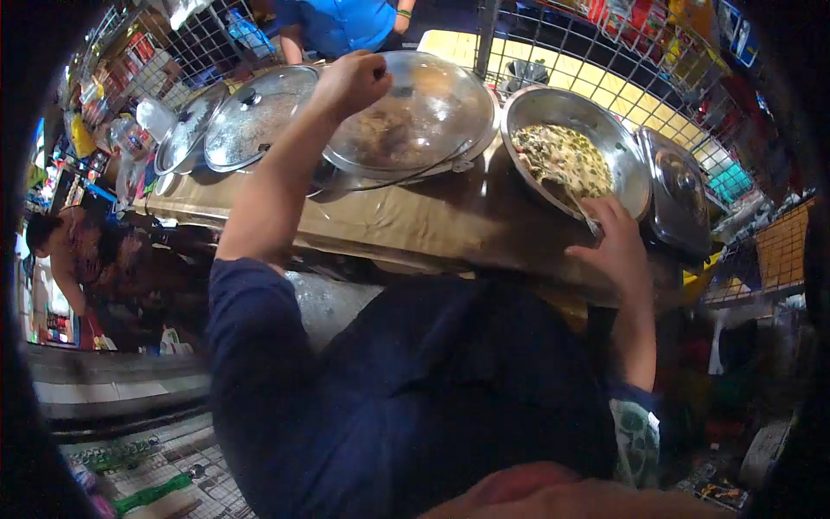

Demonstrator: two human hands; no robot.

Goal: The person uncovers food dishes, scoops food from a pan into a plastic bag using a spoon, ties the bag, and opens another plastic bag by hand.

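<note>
My left hand [353, 85] is closed at the top of a large clear lid [432, 104], with a dark spot like its knob showing beside the fingers. Brown food shows through the lid, over a wide pan. To the right, a steel basin [635, 156] holds a pale, chopped food mix with green bits [562, 160]. A metal spoon [591, 223] leans on the basin's near rim, its bowl end in the food. My right hand [616, 238] is at the spoon's handle, thumb spread away from the fingers; whether the fingertips touch it is hard to tell.
Two more lidded pans [259, 121] [186, 138] stand to the left, and a covered steel tray [679, 186] to the right. Brown covering [389, 225] lies over the counter. Behind a wire grid [596, 73] is a person in a blue shirt [346, 26]. Another person [95, 259] is at lower left.
</note>
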